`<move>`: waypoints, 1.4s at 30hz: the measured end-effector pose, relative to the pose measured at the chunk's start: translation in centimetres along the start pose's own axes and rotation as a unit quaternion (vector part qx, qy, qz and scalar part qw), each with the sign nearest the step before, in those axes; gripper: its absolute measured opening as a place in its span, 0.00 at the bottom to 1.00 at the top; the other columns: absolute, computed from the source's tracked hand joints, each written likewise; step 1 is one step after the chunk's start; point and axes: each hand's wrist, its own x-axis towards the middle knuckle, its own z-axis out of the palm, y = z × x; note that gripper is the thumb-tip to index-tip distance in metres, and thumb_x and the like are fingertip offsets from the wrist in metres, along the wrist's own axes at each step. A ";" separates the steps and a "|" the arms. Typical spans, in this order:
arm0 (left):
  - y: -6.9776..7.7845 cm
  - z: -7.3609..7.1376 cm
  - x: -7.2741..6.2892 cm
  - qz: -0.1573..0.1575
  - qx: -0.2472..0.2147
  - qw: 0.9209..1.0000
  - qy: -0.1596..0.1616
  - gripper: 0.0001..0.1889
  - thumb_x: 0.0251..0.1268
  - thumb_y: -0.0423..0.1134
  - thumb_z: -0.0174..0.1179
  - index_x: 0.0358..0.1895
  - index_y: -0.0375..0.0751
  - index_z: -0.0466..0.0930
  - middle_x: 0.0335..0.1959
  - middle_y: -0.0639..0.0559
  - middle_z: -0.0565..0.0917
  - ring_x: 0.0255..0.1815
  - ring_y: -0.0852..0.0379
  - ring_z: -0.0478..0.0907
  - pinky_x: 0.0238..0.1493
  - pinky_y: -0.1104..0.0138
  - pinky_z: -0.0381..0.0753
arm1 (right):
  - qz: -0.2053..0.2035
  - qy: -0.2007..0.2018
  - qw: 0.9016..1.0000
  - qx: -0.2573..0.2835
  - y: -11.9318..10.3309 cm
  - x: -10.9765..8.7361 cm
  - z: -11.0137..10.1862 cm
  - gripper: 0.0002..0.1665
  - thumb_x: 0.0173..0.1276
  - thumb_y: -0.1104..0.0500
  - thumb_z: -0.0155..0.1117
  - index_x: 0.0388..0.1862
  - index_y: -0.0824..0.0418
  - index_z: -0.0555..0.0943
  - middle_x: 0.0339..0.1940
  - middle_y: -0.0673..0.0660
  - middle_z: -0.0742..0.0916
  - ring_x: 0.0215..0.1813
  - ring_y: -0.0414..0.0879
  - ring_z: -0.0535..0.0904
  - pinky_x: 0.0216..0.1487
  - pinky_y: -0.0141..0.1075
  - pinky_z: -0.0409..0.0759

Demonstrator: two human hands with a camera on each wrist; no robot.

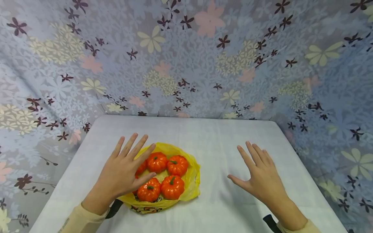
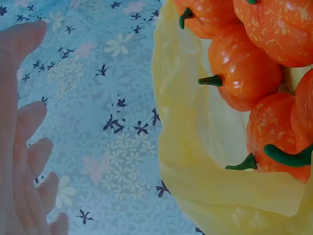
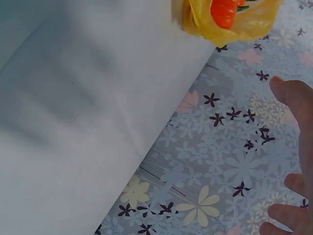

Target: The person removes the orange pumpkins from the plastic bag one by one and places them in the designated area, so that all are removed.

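A yellow plastic bag (image 1: pixel 190 187) lies on the table with its mouth spread wide. Inside it sit several small orange pumpkins (image 1: pixel 172 187) with green stems. My left hand (image 1: pixel 122 171) is held over the bag's left side, fingers straight and spread, hiding part of the pumpkins. In the left wrist view its fingers (image 2: pixel 32 122) show at the left, apart from the bag's rim (image 2: pixel 168 127). My right hand (image 1: pixel 262 179) hovers over the table's right side, fingers spread and holding nothing. The right wrist view shows its thumb (image 3: pixel 288 93) at the right edge.
A white-covered table (image 1: pixel 215 139) lies under both hands. Floral fabric (image 1: pixel 186 64) hangs behind it and along both sides. Dark straps (image 1: pixel 113 208) show at both wrists, beside light sleeves (image 1: pixel 84 220).
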 end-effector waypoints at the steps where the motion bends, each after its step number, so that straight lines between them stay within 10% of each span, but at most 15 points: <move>1: 0.0 0.0 0.0 -0.001 -0.003 1.000 0.001 0.41 0.68 0.72 0.43 0.76 0.49 0.67 0.80 0.45 0.56 0.80 0.40 0.47 0.76 0.40 0.43 | 0.001 0.001 1.000 0.003 0.0 0.0 0.0 0.59 0.62 0.17 0.47 0.77 0.58 0.68 0.73 0.69 0.70 0.71 0.69 0.65 0.68 0.66 0.60; 12: -0.2 -0.5 -1.4 -0.062 -0.063 0.996 -0.024 0.41 0.69 0.68 0.52 0.79 0.50 0.62 0.78 0.46 0.61 0.74 0.41 0.62 0.71 0.42 0.60 | 0.115 -0.043 0.986 0.116 -1.4 -0.5 0.9 0.58 0.49 0.35 0.80 0.74 0.59 0.70 0.71 0.64 0.72 0.68 0.64 0.68 0.60 0.64 0.71; 28: 0.0 0.1 -6.7 -0.238 -0.155 0.959 0.015 0.32 0.66 0.43 0.68 0.73 0.48 0.72 0.69 0.45 0.75 0.64 0.40 0.74 0.58 0.40 0.74 | 0.239 -0.113 0.935 0.238 -3.6 -1.2 3.0 0.58 0.55 0.26 0.71 0.76 0.54 0.66 0.75 0.57 0.68 0.74 0.60 0.60 0.65 0.65 0.67; 42: 0.7 1.2 -9.7 -0.336 -0.155 0.929 0.023 0.26 0.69 0.44 0.66 0.68 0.44 0.77 0.67 0.41 0.77 0.63 0.36 0.74 0.55 0.36 0.74 | 0.262 -0.085 0.905 0.323 -6.5 -2.3 6.0 0.51 0.53 0.33 0.77 0.72 0.48 0.69 0.71 0.49 0.72 0.66 0.53 0.70 0.62 0.55 0.73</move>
